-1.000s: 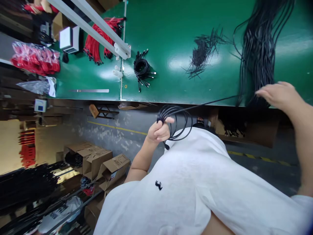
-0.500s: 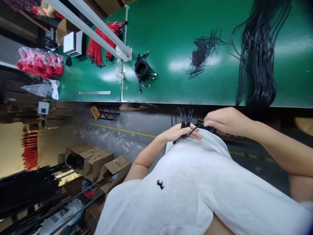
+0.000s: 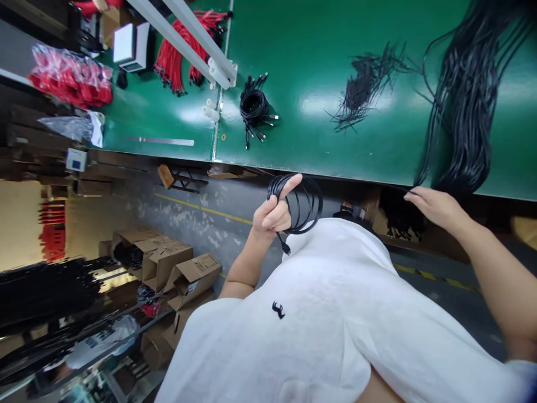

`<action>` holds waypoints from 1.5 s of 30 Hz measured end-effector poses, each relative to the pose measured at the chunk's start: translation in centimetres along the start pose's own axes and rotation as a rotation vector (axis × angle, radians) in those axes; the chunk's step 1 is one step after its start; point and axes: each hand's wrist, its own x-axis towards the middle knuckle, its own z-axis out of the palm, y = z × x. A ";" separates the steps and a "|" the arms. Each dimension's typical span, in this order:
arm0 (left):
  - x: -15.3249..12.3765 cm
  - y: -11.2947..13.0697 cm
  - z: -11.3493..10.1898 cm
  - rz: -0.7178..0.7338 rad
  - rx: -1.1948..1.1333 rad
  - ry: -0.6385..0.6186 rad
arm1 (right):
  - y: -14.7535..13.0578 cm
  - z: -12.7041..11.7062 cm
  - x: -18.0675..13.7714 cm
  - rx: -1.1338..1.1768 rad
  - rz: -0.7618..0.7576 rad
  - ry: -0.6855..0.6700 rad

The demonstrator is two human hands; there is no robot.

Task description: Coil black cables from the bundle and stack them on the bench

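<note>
A black cable point(image 3: 312, 208) is wound into a loose coil around the fingers of my left hand point(image 3: 272, 215). That hand is closed on it, the index finger stretched out, and a plug point(image 3: 286, 247) dangles below. At the table's front edge, my right hand point(image 3: 436, 206) has its fingertips pinched together, right by the low end of a long bundle of black cables point(image 3: 470, 123). What lies between those fingertips is too small to make out. On the table to the left, a finished-looking black cable coil point(image 3: 254, 106) lies with several metal plugs sticking out.
A heap of short black ties point(image 3: 363, 89) lies on the green table point(image 3: 302, 145). Red cables point(image 3: 178, 53), white posts point(image 3: 193, 33), a steel ruler point(image 3: 168, 141) and bagged red items point(image 3: 73, 78) are at left. Cardboard boxes point(image 3: 197, 271) stand on the floor.
My left hand has turned and moved left, its fingers now curled with the cable in a round coil. My right hand has moved away to the right, to the table edge by the bundle.
</note>
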 end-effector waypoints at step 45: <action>2.5 -2.3 -3.4 -0.140 -0.179 -0.240 | -21.8 0.5 5.1 0.296 -0.165 0.668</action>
